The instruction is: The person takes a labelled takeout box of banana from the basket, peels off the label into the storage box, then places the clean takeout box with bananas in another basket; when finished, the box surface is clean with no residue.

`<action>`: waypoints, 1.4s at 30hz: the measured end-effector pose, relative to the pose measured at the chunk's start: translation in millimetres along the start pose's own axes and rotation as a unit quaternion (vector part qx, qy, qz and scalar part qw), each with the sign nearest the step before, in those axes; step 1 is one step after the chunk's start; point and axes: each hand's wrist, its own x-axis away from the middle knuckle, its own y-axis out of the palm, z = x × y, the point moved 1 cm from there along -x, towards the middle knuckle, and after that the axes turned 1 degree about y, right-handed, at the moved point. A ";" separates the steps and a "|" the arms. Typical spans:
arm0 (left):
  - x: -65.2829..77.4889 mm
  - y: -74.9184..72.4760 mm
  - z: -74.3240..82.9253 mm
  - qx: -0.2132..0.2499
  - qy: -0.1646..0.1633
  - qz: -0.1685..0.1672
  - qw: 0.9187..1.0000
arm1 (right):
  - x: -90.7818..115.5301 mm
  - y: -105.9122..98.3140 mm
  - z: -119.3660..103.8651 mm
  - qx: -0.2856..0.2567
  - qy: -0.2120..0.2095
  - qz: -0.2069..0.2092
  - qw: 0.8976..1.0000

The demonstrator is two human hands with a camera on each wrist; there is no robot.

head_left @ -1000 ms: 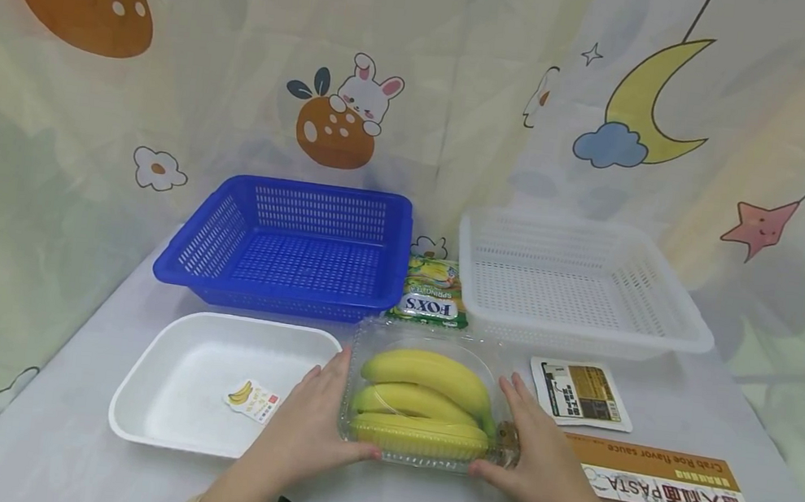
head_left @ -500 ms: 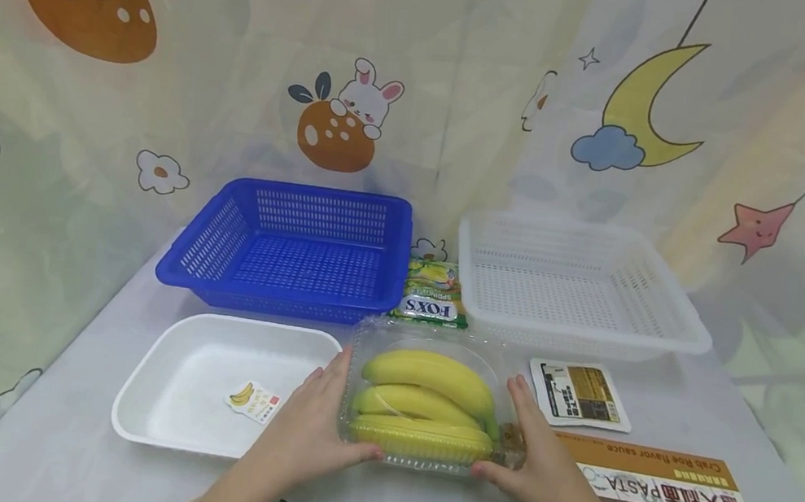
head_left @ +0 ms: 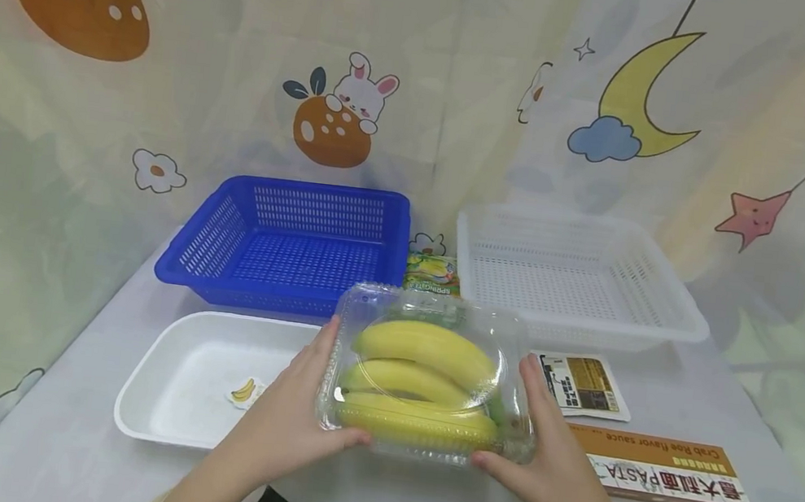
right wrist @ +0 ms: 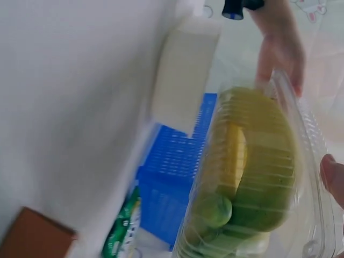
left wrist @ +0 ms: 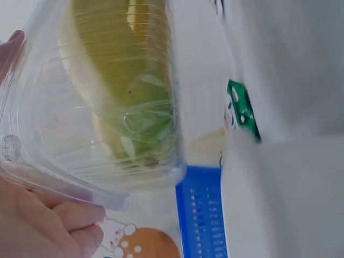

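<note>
Banana clamshell (head_left: pixel 426 372): clear plastic box with a bunch of yellow bananas (head_left: pixel 418 379) inside, held above the bench (head_left: pixel 57 452), in front of the blue basket (head_left: pixel 285 243) and white basket (head_left: pixel 576 277). It is gripped from both ends: the left hand (head_left: pixel 284 427) is curled round its left end, the right hand (head_left: pixel 546 454) round its right end, thumbs along the near edge, so the box lies between the two grips. A white foam tray (head_left: pixel 168 378) with a banana sticker (head_left: pixel 244 390) is seen to the left, a sachet (head_left: pixel 583 384) and a pasta box (head_left: pixel 659 470) to the right, and a green candy bag (head_left: pixel 433 275) behind, between the baskets. The left wrist view shows the ribbed lid (left wrist: pixel 107 107) close up with fingers (left wrist: pixel 64 226) wrapped under its rim; the green stem end (right wrist: pixel 212 212) of the bunch shows only in the right wrist view, where the opposite hand (right wrist: pixel 279 51) is seen at the far end of the box.
</note>
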 end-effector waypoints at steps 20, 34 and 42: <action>-52.4 -66.0 -52.7 0.046 -0.017 0.009 0.999 | -96.1 18.7 -53.5 -0.039 -0.041 -0.010 0.998; -104.3 -111.5 -90.5 0.007 -0.024 0.002 1.000 | -176.1 37.7 -76.5 -0.032 -0.055 -0.031 0.998; -116.9 -114.0 -115.4 -0.002 -0.053 -0.031 0.998 | -203.3 61.3 -77.0 -0.030 -0.032 -0.070 0.997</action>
